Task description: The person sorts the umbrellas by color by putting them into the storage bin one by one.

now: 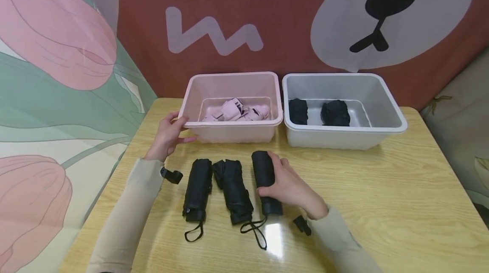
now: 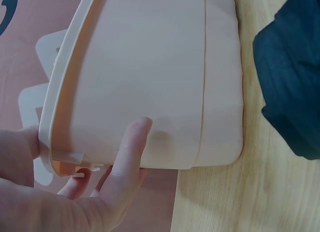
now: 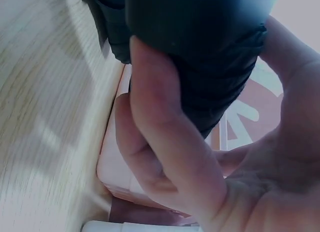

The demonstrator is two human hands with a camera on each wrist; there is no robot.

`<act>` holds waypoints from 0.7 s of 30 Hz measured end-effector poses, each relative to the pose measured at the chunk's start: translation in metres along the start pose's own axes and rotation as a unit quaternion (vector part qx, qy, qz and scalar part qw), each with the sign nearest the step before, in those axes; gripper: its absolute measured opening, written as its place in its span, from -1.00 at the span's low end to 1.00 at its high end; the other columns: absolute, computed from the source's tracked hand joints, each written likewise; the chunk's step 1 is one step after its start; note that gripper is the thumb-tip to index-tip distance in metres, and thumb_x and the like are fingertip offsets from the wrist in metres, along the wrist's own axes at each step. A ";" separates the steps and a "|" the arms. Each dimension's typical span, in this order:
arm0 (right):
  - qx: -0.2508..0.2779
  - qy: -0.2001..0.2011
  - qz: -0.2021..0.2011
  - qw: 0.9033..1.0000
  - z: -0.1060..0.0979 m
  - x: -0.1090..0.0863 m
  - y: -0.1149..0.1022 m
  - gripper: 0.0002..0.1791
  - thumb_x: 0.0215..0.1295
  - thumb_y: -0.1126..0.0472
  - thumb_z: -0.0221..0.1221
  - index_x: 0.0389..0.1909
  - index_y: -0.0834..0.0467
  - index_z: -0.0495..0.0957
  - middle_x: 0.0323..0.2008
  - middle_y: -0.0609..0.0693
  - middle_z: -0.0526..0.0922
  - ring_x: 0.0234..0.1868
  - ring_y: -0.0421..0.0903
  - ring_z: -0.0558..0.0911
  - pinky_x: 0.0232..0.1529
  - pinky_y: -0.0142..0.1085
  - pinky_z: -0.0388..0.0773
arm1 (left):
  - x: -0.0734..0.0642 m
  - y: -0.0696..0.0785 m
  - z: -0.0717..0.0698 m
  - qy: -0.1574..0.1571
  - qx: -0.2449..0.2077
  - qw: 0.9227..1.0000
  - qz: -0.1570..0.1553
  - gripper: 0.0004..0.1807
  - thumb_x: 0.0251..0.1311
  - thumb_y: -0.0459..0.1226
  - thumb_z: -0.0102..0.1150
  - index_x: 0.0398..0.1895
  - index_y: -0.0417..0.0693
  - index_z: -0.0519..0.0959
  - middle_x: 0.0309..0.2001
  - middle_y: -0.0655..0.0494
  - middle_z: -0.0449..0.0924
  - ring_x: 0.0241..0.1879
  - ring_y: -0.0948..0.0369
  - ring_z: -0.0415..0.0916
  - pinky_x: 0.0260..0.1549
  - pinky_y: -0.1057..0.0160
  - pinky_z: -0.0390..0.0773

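While the left hand pinches the rim of the pink bin at mid-frame, left of centre, the right hand wraps thumb and fingers round a black folded umbrella, just below frame centre. Left of it lie two other umbrellas. Grey bin, centre right: dark bundles inside.

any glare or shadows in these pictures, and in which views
Head view: white glare on the table, below the umbrella in the right hand; left wrist view: a soft shadow on the pink bin, near a fingertip of the left hand; right wrist view: bright at upper right, shadows on the table.
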State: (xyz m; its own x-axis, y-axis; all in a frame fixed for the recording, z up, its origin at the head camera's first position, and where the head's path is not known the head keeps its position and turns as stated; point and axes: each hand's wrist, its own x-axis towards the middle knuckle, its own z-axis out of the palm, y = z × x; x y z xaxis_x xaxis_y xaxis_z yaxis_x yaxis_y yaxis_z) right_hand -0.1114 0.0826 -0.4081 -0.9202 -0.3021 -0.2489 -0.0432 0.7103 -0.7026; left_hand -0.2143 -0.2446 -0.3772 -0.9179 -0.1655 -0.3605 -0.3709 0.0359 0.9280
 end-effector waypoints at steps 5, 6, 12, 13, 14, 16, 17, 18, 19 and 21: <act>0.007 0.004 -0.003 1.000 -0.003 -0.004 -0.002 0.20 -0.12 0.03 0.45 0.51 0.08 -0.06 0.23 0.32 0.30 0.06 0.14 0.48 0.12 0.06 0.52 | 0.001 -0.001 -0.001 -0.001 -0.004 1.000 0.003 -0.39 0.39 -0.15 -0.01 0.44 -0.04 0.11 0.36 -0.15 0.21 0.21 0.00 0.36 -0.16 -0.02 0.68; 0.007 0.005 -0.005 1.000 -0.004 -0.004 -0.002 0.20 -0.13 0.04 0.45 0.51 0.09 -0.06 0.25 0.33 0.29 0.07 0.15 0.48 0.13 0.07 0.51 | 0.001 -0.001 -0.001 -0.001 -0.004 1.000 0.004 -0.39 0.39 -0.15 -0.01 0.44 -0.04 0.11 0.35 -0.15 0.21 0.21 -0.01 0.36 -0.17 -0.02 0.69; 0.007 0.015 -0.016 1.000 -0.010 -0.008 -0.002 0.20 -0.12 0.06 0.44 0.51 0.11 -0.08 0.32 0.33 0.22 0.17 0.18 0.43 0.21 0.10 0.45 | 0.001 -0.002 0.001 -0.004 0.004 1.000 0.004 -0.37 0.38 -0.12 0.00 0.45 -0.01 0.11 0.37 -0.15 0.20 0.26 -0.05 0.32 -0.14 -0.04 0.67; 0.007 0.017 -0.018 1.000 -0.011 -0.009 -0.002 0.20 -0.13 0.06 0.44 0.51 0.11 -0.08 0.32 0.33 0.22 0.17 0.17 0.43 0.22 0.10 0.44 | 0.001 -0.001 0.001 -0.005 0.003 1.000 0.005 -0.38 0.39 -0.12 -0.01 0.45 -0.01 0.11 0.38 -0.15 0.19 0.26 -0.06 0.31 -0.11 -0.06 0.65; 0.007 0.020 -0.021 1.000 -0.012 -0.010 -0.003 0.21 -0.13 0.07 0.43 0.51 0.11 -0.09 0.32 0.32 0.22 0.17 0.16 0.43 0.21 0.09 0.45 | 0.001 -0.001 0.001 -0.006 0.003 1.000 0.005 -0.37 0.39 -0.12 -0.01 0.46 -0.01 0.10 0.39 -0.16 0.18 0.27 -0.06 0.31 -0.10 -0.07 0.65; 0.008 0.024 -0.026 0.999 -0.014 -0.012 -0.003 0.21 -0.13 0.07 0.43 0.51 0.10 -0.09 0.32 0.31 0.23 0.15 0.15 0.44 0.20 0.09 0.46 | 0.000 -0.001 0.001 -0.006 0.003 1.000 0.006 -0.38 0.39 -0.13 -0.02 0.46 -0.01 0.10 0.39 -0.16 0.17 0.27 -0.06 0.31 -0.08 -0.08 0.63; 0.009 0.026 -0.028 0.999 -0.015 -0.013 -0.003 0.21 -0.13 0.07 0.43 0.52 0.10 -0.10 0.32 0.30 0.23 0.15 0.15 0.44 0.19 0.09 0.46 | 0.000 0.000 0.001 -0.005 0.003 1.000 0.006 -0.39 0.39 -0.14 -0.03 0.46 -0.02 0.10 0.39 -0.16 0.17 0.27 -0.06 0.32 -0.08 -0.08 0.63; 0.010 0.029 -0.032 0.999 -0.017 -0.014 -0.004 0.21 -0.13 0.08 0.43 0.52 0.10 -0.10 0.34 0.29 0.22 0.16 0.15 0.43 0.20 0.10 0.46 | -0.001 0.000 0.001 -0.005 0.005 1.000 0.006 -0.38 0.40 -0.13 -0.03 0.46 -0.01 0.10 0.39 -0.15 0.17 0.27 -0.06 0.32 -0.08 -0.08 0.63; 0.010 0.031 -0.036 0.999 -0.018 -0.015 -0.004 0.21 -0.13 0.08 0.43 0.52 0.10 -0.11 0.35 0.29 0.20 0.18 0.16 0.42 0.21 0.11 0.45 | -0.001 0.000 0.001 -0.003 0.006 1.000 0.005 -0.39 0.40 -0.14 -0.03 0.45 -0.01 0.11 0.38 -0.14 0.18 0.26 -0.05 0.33 -0.08 -0.08 0.64; 0.012 0.036 -0.041 0.998 -0.021 -0.016 -0.003 0.22 -0.13 0.08 0.43 0.52 0.09 -0.12 0.40 0.27 0.16 0.23 0.17 0.39 0.24 0.13 0.42 | -0.002 0.000 0.001 0.000 0.010 1.000 0.004 -0.40 0.40 -0.14 -0.04 0.45 0.00 0.11 0.36 -0.12 0.20 0.25 -0.03 0.34 -0.09 -0.06 0.64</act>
State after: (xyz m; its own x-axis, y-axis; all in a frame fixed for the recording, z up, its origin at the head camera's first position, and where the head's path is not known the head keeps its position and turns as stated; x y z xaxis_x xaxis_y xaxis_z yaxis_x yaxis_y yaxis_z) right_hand -0.1046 0.0985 -0.3876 -0.9396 -0.3114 -0.1422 -0.1104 0.6689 -0.7351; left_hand -0.2129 -0.2436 -0.3764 -0.9205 -0.1661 -0.3537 -0.3669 0.0561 0.9286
